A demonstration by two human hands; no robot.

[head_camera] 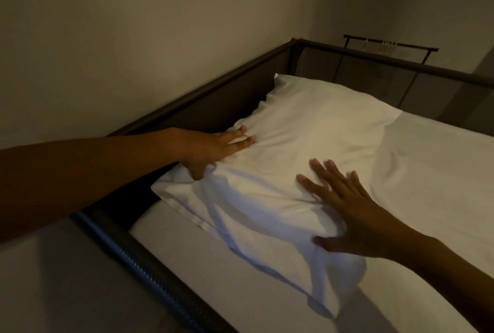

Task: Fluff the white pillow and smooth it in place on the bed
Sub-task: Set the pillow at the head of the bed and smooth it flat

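Two flat hands press the soft, creased white pillow point(307, 145); left hand point(211, 148) straight-fingered; right hand point(355, 212) splayed wide.

No readable text, labels, brands or numbers anywhere. Pillow point(307, 145), sheet point(441, 172) and bed frame point(213, 86) are all plain, unmarked.

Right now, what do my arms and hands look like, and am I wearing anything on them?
The left forearm and right forearm are bare as far as the view reaches, with no sleeves. The left hand and right hand have no gloves, and no ring, watch or bracelet shows. The nails on the fingers look short and unpainted, though the light is dim.
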